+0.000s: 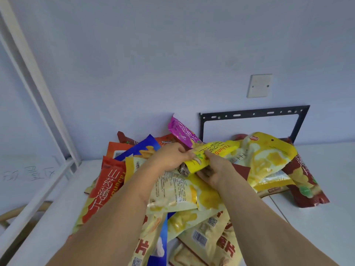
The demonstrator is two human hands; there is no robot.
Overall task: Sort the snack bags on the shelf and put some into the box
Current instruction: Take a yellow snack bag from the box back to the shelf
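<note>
A yellow bag point(211, 153) is pinched atop the pile point(172, 189) by both hands, left hand point(171, 157) and right hand point(215, 169), its long axis running rightward

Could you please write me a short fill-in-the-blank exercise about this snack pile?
1. Both hands, left hand and right hand, hold a bright ____ bag.
2. The bag sticking up against the wall is ____.
3. The metal bracket on the wall is ____.

Missing words: yellow; purple; black
</note>
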